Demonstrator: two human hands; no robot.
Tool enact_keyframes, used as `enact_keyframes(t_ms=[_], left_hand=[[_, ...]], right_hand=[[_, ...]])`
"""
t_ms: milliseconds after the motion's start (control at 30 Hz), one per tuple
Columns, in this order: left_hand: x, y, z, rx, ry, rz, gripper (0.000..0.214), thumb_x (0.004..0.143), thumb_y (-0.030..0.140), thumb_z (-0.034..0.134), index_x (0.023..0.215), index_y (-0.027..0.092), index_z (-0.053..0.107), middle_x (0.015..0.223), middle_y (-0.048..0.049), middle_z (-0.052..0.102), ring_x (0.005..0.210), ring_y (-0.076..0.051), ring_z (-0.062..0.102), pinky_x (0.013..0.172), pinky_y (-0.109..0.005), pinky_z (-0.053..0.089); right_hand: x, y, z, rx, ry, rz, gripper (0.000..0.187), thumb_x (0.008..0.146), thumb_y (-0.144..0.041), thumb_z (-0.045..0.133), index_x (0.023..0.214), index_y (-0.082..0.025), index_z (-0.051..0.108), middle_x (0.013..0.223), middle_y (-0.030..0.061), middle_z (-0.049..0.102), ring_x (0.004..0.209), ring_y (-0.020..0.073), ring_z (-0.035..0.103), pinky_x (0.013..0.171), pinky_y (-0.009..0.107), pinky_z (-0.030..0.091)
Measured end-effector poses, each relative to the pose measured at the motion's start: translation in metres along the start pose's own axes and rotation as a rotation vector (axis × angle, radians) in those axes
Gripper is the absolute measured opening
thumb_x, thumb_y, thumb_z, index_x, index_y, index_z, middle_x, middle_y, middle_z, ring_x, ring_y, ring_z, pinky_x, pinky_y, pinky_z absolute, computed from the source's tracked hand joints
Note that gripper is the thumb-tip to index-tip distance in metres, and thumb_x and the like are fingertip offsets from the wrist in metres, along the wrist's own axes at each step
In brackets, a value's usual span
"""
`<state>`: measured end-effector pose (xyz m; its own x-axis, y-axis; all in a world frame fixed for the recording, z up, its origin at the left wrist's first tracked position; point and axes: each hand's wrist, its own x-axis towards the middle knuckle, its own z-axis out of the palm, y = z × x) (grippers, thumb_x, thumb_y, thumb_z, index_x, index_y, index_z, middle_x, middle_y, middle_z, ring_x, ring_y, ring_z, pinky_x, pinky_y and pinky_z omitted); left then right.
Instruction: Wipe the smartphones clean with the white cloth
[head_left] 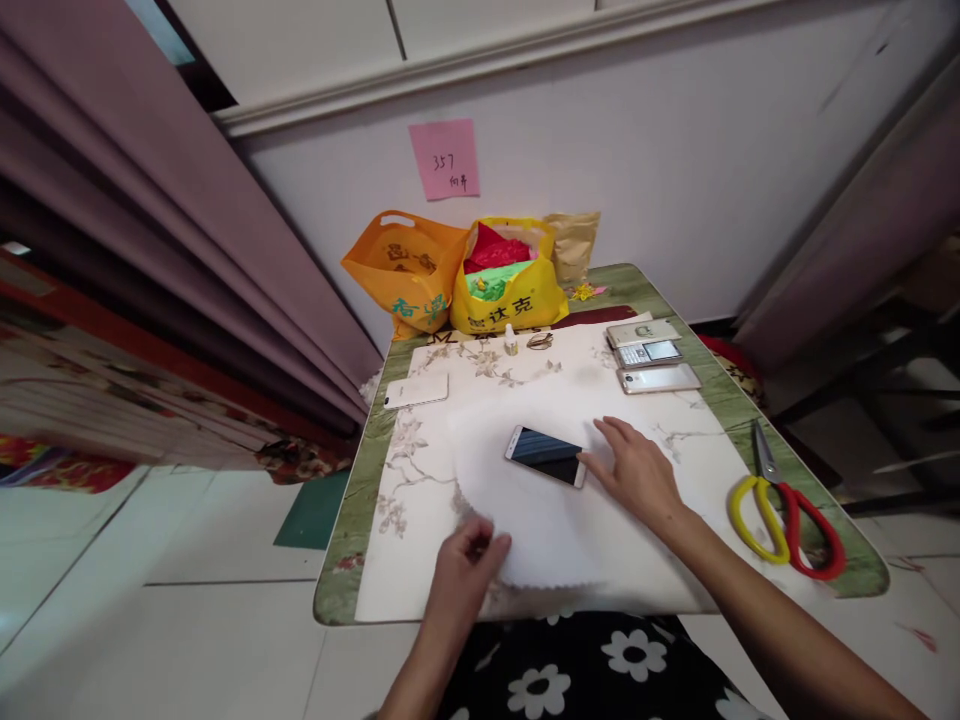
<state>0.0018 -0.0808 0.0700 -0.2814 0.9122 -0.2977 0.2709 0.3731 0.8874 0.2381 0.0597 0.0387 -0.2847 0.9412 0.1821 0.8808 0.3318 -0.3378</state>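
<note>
A smartphone [546, 456] with a dark screen lies face up and slightly slanted on a white cloth [517, 535] with a zigzag edge. My right hand [637, 470] is over the cloth at the phone's right end, fingers apart, and its thumb tip reaches the phone's edge. Whether the thumb presses on it cannot be told. At the cloth's lower left edge is my left hand [461, 570], with its fingers loosely curled and the thumb apart from them. I see nothing in that hand.
Scissors [784, 515] with yellow and red handles lie at the right. Several phones [658, 378] sit at the back right, and a white phone [417, 391] at the left. Behind are a small bottle [511, 342], an orange bag [405, 270] and a yellow bag [510, 305].
</note>
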Motion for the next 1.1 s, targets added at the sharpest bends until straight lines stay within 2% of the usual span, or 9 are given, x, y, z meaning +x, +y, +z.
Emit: enact_keyframes(t_ms=[133, 233, 333, 433, 600, 733, 833, 1000, 1100], left_hand=[[0.044, 0.021, 0.031, -0.221, -0.044, 0.211, 0.039, 0.091, 0.046, 0.045, 0.117, 0.02, 0.055, 0.118, -0.0083, 0.065, 0.105, -0.02, 0.061, 0.09, -0.031, 0.048], [0.078, 0.027, 0.06, 0.19, -0.262, 0.489, 0.048, 0.096, 0.041, 0.034, 0.139, 0.022, 0.043, 0.152, -0.0083, 0.037, 0.139, -0.022, 0.033, 0.114, -0.04, 0.028], [0.097, 0.02, 0.087, 0.707, -0.231, 0.677, 0.057, 0.095, 0.042, 0.037, 0.146, 0.018, 0.033, 0.156, -0.0102, 0.028, 0.146, -0.024, 0.016, 0.119, -0.05, 0.011], [0.099, 0.007, 0.104, 0.968, -0.109, 0.729, 0.064, 0.095, 0.046, 0.037, 0.149, 0.014, 0.025, 0.156, -0.0126, 0.024, 0.146, -0.025, 0.012, 0.118, -0.053, 0.014], [0.099, -0.003, 0.094, 1.03, -0.164, 0.822, 0.064, 0.096, 0.048, 0.032, 0.151, 0.019, 0.019, 0.157, -0.0078, 0.023, 0.146, -0.022, 0.014, 0.118, -0.049, 0.016], [0.096, -0.006, 0.086, 1.018, -0.077, 0.673, 0.066, 0.095, 0.045, 0.037, 0.151, 0.018, 0.016, 0.157, -0.0101, 0.022, 0.145, -0.025, 0.017, 0.117, -0.053, 0.017], [0.082, -0.01, 0.093, 0.991, -0.003, 0.63, 0.069, 0.094, 0.042, 0.04, 0.151, 0.014, 0.015, 0.157, -0.0138, 0.022, 0.145, -0.029, 0.016, 0.116, -0.057, 0.017], [0.073, -0.01, 0.082, 0.963, -0.258, 0.794, 0.065, 0.095, 0.047, 0.037, 0.151, 0.023, 0.016, 0.156, -0.0074, 0.026, 0.145, -0.024, 0.02, 0.117, -0.051, 0.019], [0.081, -0.007, 0.068, 0.987, -0.176, 0.66, 0.064, 0.095, 0.046, 0.036, 0.151, 0.02, 0.018, 0.156, -0.0103, 0.026, 0.145, -0.026, 0.021, 0.116, -0.055, 0.019]], right_hand=[[-0.016, 0.017, -0.008, 0.114, 0.072, 0.083, 0.051, 0.092, -0.052, 0.043, 0.132, -0.021, 0.052, 0.131, 0.0109, 0.056, 0.104, 0.0275, 0.061, 0.085, 0.042, 0.051], [-0.024, 0.021, -0.009, 0.182, 0.203, 0.098, 0.048, 0.095, -0.043, 0.041, 0.135, -0.02, 0.047, 0.136, 0.0109, 0.053, 0.12, 0.0268, 0.053, 0.098, 0.042, 0.045], [-0.032, 0.022, -0.006, 0.178, 0.305, 0.08, 0.047, 0.096, -0.037, 0.038, 0.139, -0.019, 0.042, 0.138, 0.0119, 0.05, 0.129, 0.0259, 0.045, 0.106, 0.045, 0.038], [-0.041, 0.022, 0.005, 0.127, 0.259, -0.063, 0.048, 0.096, -0.035, 0.041, 0.141, -0.019, 0.039, 0.141, 0.0116, 0.048, 0.132, 0.0247, 0.042, 0.11, 0.046, 0.032], [-0.051, 0.024, 0.035, 0.06, 0.117, -0.142, 0.054, 0.096, -0.037, 0.04, 0.146, -0.017, 0.032, 0.146, 0.0133, 0.043, 0.138, 0.0257, 0.034, 0.113, 0.048, 0.027], [-0.055, 0.028, 0.049, 0.038, 0.077, -0.122, 0.056, 0.096, -0.039, 0.042, 0.146, -0.015, 0.032, 0.148, 0.015, 0.039, 0.141, 0.0269, 0.029, 0.114, 0.05, 0.025], [-0.054, 0.029, 0.046, 0.123, 0.064, -0.082, 0.055, 0.097, -0.039, 0.04, 0.145, -0.015, 0.034, 0.148, 0.0142, 0.039, 0.141, 0.0258, 0.029, 0.114, 0.051, 0.026], [-0.039, 0.033, 0.027, 0.393, 0.05, 0.068, 0.044, 0.097, -0.042, 0.036, 0.133, -0.019, 0.051, 0.138, 0.0117, 0.053, 0.13, 0.025, 0.046, 0.109, 0.05, 0.037], [-0.027, 0.034, 0.017, 0.436, 0.042, 0.091, 0.042, 0.096, -0.044, 0.037, 0.124, -0.02, 0.058, 0.132, 0.0115, 0.057, 0.124, 0.0252, 0.052, 0.105, 0.047, 0.042]])
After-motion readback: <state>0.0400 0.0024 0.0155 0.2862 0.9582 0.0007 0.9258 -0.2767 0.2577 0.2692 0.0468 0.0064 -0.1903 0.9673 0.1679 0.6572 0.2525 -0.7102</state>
